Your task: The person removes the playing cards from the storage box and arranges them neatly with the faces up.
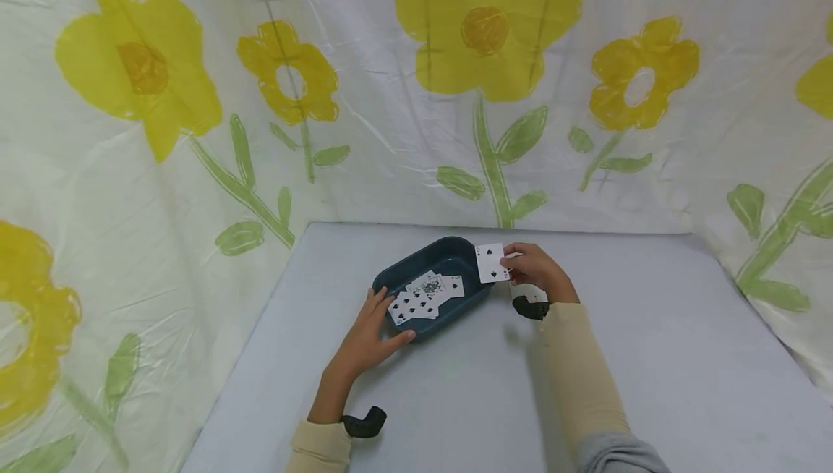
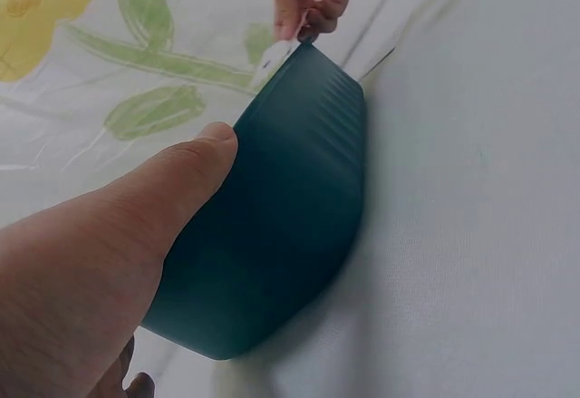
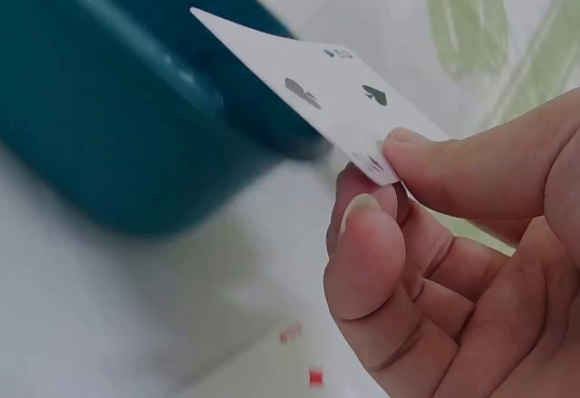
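Tray (image 1: 458,262), head view: loose cards (image 1: 416,305) contained; one end touched by the left hand (image 1: 364,343), fingers spread.
Thumb, left wrist view: laid against the tray's outer wall.
Single card (image 3: 317,81), right wrist view: pinched, tilted, by the right hand (image 3: 476,266) beside the tray.

Right wrist view: blurred tray (image 3: 136,171), sliced by the left edge; red-marked card (image 3: 281,371) below, too smeared to read! Inside, overlapping cards (image 1: 416,305) partly hide one another.
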Tool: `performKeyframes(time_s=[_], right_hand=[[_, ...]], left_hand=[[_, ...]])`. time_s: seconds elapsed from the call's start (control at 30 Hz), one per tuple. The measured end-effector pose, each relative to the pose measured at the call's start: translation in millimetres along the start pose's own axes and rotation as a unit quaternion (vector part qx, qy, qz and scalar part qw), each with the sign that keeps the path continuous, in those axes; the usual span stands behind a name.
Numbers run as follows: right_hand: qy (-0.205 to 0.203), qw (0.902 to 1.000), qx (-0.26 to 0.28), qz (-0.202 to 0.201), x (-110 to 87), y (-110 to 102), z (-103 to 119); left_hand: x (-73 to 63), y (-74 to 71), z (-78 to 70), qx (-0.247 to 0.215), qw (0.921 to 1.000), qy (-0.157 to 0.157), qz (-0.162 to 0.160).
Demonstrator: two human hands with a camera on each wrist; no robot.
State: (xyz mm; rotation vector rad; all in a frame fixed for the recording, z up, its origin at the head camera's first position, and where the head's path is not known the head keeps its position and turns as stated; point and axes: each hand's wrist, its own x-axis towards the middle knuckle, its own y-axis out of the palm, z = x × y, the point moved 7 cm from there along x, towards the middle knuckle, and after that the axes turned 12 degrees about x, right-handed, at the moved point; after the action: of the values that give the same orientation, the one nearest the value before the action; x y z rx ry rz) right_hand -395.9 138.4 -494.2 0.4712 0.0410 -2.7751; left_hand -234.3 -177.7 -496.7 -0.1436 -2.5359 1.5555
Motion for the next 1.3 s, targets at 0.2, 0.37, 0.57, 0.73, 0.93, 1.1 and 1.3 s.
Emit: performKeyframes(time_s=[0.2, 0.37, 0.57, 0.73, 0.93, 1.1, 1.3], right_hand=[[0.006, 0.9996, -0.01, -0.026, -8.3, -25, -11], [0.015, 0.9982, -0.033, -0.048, -16.8, -46, -16], [0.027, 0.9946, -0.057, -0.083, -22.8, -67, -26], [0.041, 0.9924, -0.06, -0.1, -28.4, -86, -36], [0.051, 0.9893, -0.07, -0.118, -35.3, -100, -48], [0.047, 0.9905, -0.049, -0.12, -34.7, -100, -54], [0.031, 0.9902, -0.057, -0.124, -42.6, -108, -51]], left_hand=[[-0.6, 1.5, 0.1, 0.002, 1.0, -0.003, 0.002], [-0.3, 1.9, -0.7, 0.002, 1.0, -0.003, 0.001], [0.6, 1.6, -0.6, 0.001, 1.0, -0.003, 0.002], [0.6, 4.1, -1.4, -0.004, 1.0, -0.003, 0.004], [-2.3, 5.0, -0.8, -0.003, 0.9999, -0.006, 0.011], [-3.7, -0.6, 1.2, 0.001, 1.0, -0.007, 0.007], [0.1, 0.7, 1.7, 0.0, 1.0, 0.001, 0.008]])
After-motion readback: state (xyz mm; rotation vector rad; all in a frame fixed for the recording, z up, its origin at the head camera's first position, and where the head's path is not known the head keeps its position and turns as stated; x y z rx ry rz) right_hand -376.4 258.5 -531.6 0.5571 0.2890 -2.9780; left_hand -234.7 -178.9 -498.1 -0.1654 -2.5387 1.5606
